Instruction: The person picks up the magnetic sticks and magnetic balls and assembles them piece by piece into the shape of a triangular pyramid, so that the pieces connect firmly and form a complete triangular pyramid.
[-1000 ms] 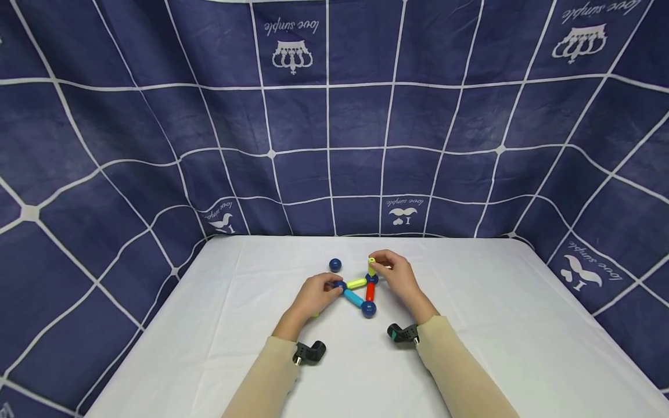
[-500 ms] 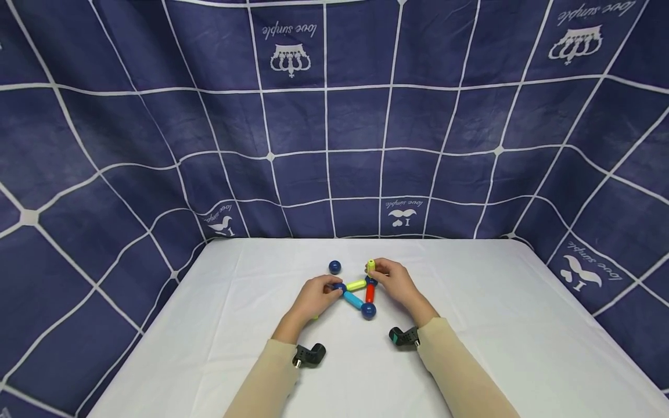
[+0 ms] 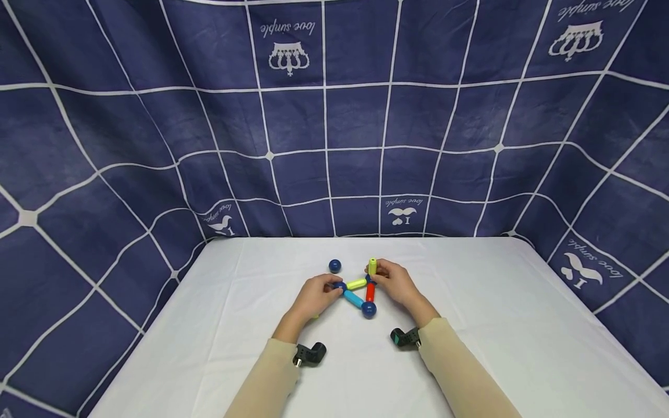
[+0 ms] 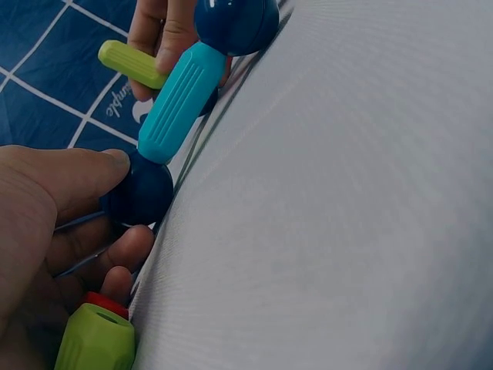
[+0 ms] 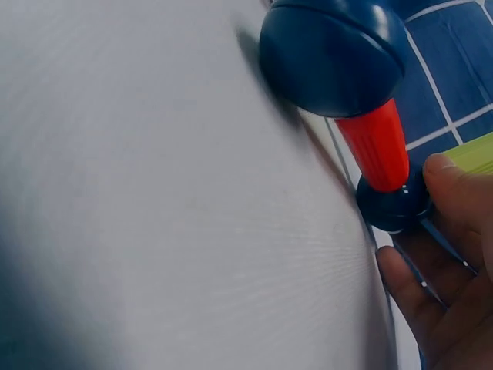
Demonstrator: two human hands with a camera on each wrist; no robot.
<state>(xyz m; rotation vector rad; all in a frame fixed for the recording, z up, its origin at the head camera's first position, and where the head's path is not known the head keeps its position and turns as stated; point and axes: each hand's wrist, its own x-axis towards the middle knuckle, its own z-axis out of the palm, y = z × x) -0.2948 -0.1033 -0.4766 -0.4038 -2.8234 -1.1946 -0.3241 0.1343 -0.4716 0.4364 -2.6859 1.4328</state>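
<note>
In the head view, a flat green rod (image 3: pixel 356 284), a blue rod (image 3: pixel 353 298) and a red rod (image 3: pixel 370 292) are joined in a triangle, well inside the edges of the white table (image 3: pixel 522 325). The left corner ball (image 3: pixel 340 287) is pinched by the left hand (image 3: pixel 316 295); an upright green rod (image 3: pixel 373 266) is gripped by the right hand (image 3: pixel 398 281). Toward the far edge, a loose ball (image 3: pixel 335 266) is seen; wide cloth is left on both sides.

In the left wrist view, a green-and-red piece (image 4: pixel 96 339) is seen beside the lower fingers.

In the right wrist view, the upright rod's lower end is hidden by the thumb, near the far corner ball (image 5: pixel 393 206).
</note>
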